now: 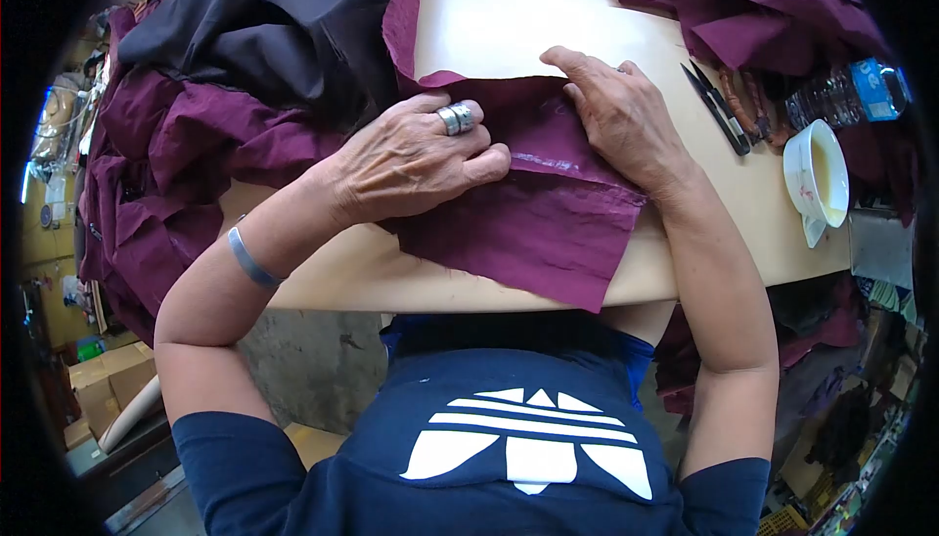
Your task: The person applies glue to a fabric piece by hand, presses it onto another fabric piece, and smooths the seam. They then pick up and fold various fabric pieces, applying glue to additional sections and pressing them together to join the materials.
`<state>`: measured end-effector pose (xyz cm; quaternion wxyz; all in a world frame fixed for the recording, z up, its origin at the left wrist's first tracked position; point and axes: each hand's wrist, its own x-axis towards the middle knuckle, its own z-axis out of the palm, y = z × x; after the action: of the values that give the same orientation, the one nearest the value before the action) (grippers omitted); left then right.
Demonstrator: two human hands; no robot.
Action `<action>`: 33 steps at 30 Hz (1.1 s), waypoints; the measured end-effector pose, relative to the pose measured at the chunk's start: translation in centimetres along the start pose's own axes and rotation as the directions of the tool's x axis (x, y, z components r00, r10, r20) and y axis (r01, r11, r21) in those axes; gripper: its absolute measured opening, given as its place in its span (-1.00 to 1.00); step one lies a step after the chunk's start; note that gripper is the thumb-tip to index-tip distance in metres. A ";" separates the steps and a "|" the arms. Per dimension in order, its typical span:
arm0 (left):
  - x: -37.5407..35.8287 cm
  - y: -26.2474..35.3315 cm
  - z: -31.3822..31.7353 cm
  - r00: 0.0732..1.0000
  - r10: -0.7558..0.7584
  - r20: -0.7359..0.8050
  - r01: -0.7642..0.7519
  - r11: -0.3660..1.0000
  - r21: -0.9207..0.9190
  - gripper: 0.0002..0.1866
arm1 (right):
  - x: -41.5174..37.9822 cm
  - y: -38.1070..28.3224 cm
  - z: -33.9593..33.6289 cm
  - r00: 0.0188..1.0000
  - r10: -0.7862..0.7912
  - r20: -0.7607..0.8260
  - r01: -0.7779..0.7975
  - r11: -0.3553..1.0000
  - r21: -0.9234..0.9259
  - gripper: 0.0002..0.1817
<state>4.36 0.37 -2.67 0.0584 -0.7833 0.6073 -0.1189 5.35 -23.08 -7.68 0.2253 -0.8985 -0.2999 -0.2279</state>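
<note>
A maroon cloth piece (548,233) lies on the pale tabletop, its near corner hanging over the front edge. A seam or fold crosses it, with a whitish, shiny streak along the line. My left hand (421,159), with rings on one finger, rests on the cloth's left side, fingers curled and gripping the fabric. Over the cloth's far right edge is my right hand (626,115). Its index finger stretches out to the left and the thumb is apart from it; the other fingers are partly hidden.
Maroon and black cloth (264,37) is heaped at the left, and more maroon cloth (763,3) lies at the far right. Black thread snips (722,111), a plastic bottle (822,96) and a white cup (817,184) holding pale liquid stand near the right edge.
</note>
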 end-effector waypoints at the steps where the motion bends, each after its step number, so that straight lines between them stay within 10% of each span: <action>1: -0.1 -0.1 -0.1 0.999 -0.039 0.002 0.039 0.998 -0.045 -0.81 | 0.0 0.0 -0.1 1.000 0.008 0.010 -0.008 1.000 0.004 -0.68; 33: -2.7 -1.4 0.3 0.986 -0.167 -0.021 0.159 0.967 -0.198 -0.86 | 0.2 -0.1 -0.4 0.998 0.047 0.051 -0.048 0.999 0.022 -0.74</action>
<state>5.07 3.32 -2.90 -0.0402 -0.8301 0.5506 -0.0779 5.28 -23.13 -7.17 0.2336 -0.9081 -0.2868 -0.1963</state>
